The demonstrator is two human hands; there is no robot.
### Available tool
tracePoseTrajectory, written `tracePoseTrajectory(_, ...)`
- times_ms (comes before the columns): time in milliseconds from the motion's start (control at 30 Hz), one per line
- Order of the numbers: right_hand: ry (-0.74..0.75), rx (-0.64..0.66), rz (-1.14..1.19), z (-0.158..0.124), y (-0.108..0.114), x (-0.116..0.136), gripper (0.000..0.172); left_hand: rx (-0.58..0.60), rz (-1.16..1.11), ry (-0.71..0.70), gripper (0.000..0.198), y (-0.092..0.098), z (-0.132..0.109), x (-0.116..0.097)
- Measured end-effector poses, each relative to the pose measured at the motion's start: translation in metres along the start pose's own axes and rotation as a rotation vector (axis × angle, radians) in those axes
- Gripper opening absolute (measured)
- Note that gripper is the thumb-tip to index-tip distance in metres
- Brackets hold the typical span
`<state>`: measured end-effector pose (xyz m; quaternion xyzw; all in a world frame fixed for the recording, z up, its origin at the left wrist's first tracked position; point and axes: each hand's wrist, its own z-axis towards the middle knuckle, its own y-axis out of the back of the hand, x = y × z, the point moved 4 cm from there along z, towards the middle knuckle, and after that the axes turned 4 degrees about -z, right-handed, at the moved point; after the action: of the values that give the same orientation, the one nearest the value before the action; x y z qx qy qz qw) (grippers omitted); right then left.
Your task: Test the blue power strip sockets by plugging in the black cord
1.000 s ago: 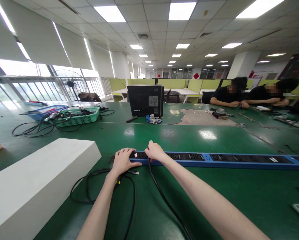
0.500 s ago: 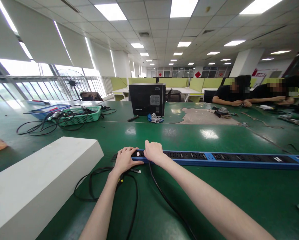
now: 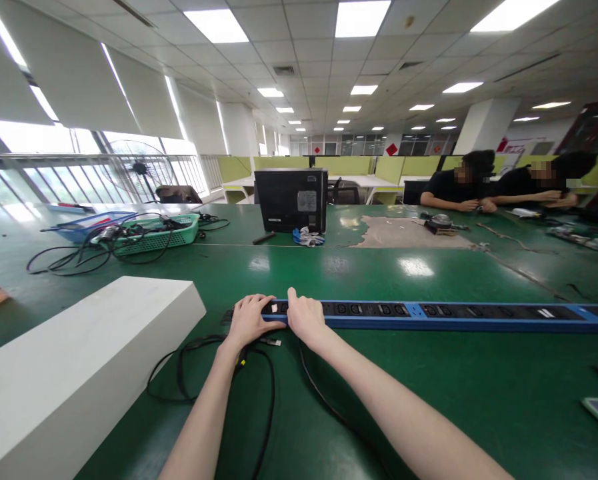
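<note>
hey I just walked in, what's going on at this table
A person is handling a long blue power strip on the green table. The left hand holds it near one end. Beside it, the right hand is closed over the strip, with a black cable trailing out below. The hand hides whether that cable is plugged in.

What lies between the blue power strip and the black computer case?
In the head view, gloves and a dark bar lie by the case, then green tabletop to the power strip.
</note>
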<state>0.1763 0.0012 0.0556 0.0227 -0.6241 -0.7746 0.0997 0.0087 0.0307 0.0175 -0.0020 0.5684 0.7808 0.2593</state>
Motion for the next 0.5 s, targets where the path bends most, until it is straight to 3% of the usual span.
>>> tracePoseTrajectory(133,0.012,0.067,0.034,0.012,0.008,-0.011,0.032,0.008,0.004,-0.006,0.071,-0.001,0.002,0.000)
tracePoseTrajectory(233,0.032,0.348,0.170,0.031,0.015,-0.026,0.027,0.016,0.014,0.001,0.073,-0.003,0.003,0.001)
tracePoseTrajectory(300,-0.004,0.503,0.275,0.042,0.021,-0.037,0.032,0.022,0.021,0.001,0.074,-0.004,0.005,0.001)
tracePoseTrajectory(400,-0.044,0.460,0.245,0.052,0.033,-0.049,0.045,0.027,0.030,-0.008,0.075,-0.005,0.006,0.001)
tracePoseTrajectory(500,0.019,0.532,0.121,0.050,0.031,-0.042,0.047,0.031,0.037,-0.020,0.074,-0.005,0.007,0.001)
